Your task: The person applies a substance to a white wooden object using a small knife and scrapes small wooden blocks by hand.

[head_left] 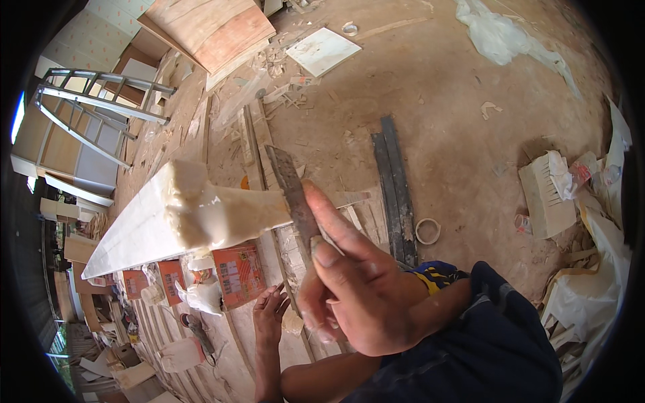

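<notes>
Close to the camera, my right hand [369,295] grips a thin dark scraper blade [293,183], its fingers and thumb closed on the metal. The blade's edge meets the end of a thick cream-coloured paste [222,211]. This paste is heaped on the end of a long white panel [131,232], which tapers away to the left. Lower down and farther off is my left hand [269,312], its fingers curled together. A small thin dark thing shows at its fingertips, too small to name. Orange-red boxes [240,275] lie to the left of this hand.
An A-frame metal ladder [107,97] leans at the far left near wooden boards [208,33]. Dark metal bars [394,191] and a tape roll [427,232] lie on the dusty floor. A power tool [198,332] rests on slats. Plastic sheeting [584,302] and a cardboard box [547,195] are at right.
</notes>
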Demonstrator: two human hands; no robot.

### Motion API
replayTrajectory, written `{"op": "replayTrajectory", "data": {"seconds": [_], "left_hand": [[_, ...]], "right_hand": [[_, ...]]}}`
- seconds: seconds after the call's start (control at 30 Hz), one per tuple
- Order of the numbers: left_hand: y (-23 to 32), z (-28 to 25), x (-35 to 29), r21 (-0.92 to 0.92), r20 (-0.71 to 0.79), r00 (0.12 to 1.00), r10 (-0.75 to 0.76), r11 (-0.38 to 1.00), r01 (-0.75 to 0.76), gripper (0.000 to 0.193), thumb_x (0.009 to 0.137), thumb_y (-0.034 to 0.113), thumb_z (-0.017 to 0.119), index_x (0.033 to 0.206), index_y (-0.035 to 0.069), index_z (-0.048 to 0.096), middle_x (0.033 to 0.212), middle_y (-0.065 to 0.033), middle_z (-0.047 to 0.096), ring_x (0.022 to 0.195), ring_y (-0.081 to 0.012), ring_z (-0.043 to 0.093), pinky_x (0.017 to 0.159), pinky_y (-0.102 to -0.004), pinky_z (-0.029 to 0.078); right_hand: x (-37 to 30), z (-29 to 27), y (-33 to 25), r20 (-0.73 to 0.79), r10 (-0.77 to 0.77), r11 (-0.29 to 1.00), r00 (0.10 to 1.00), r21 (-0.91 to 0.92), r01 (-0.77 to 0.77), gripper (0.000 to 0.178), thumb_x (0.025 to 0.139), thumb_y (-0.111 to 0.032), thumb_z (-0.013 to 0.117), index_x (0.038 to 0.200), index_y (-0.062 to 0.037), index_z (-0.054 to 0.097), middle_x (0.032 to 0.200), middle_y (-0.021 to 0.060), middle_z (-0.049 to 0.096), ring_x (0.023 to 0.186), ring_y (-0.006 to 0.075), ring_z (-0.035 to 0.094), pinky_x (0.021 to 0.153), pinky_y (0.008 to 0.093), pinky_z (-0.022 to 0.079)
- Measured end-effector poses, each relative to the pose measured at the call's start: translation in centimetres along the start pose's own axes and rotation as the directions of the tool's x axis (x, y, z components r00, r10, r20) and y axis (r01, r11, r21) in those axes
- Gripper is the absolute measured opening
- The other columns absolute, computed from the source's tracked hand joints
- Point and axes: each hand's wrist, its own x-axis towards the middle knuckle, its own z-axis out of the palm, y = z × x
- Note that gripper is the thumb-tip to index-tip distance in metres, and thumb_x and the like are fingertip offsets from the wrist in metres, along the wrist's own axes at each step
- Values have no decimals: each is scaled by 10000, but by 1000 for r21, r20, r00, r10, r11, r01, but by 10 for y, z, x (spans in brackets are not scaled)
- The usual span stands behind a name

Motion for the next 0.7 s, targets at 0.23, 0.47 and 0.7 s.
{"op": "replayTrajectory", "data": {"seconds": [0.23, 0.47, 0.7], "left_hand": [[6, 12, -3, 16, -107, 992, -59, 998, 61, 134, 894, 70, 575, 1025, 64, 599, 1120, -92, 613, 902, -157, 616, 817, -311, 521], [14, 25, -10, -69, -6, 1000, -4, 998, 3, 130, 895, 80, 578, 1022, 65, 600, 1107, -81, 617, 889, -151, 619, 813, -311, 524], [16, 28, -5, -281, 271, 947, 173, 955, -94, 133, 896, 83, 577, 1027, 71, 598, 1091, -75, 624, 889, -148, 620, 810, -315, 525]], "right_hand": [[1, -4, 15, -13, -124, 992, 992, 14, 124, 500, 1014, -169, 280, 1473, -140, 83, 593, 65, 531, 430, 65, 411, 424, 208, 378], [1, -2, 11, -41, -82, 997, 996, 11, 82, 499, 1014, -176, 289, 1472, -136, 94, 592, 71, 542, 429, 63, 419, 425, 209, 387], [3, 0, 1, 43, -73, 997, 996, -18, 74, 511, 1014, -191, 295, 1470, -109, 78, 595, 78, 545, 432, 66, 424, 434, 212, 398]]}}
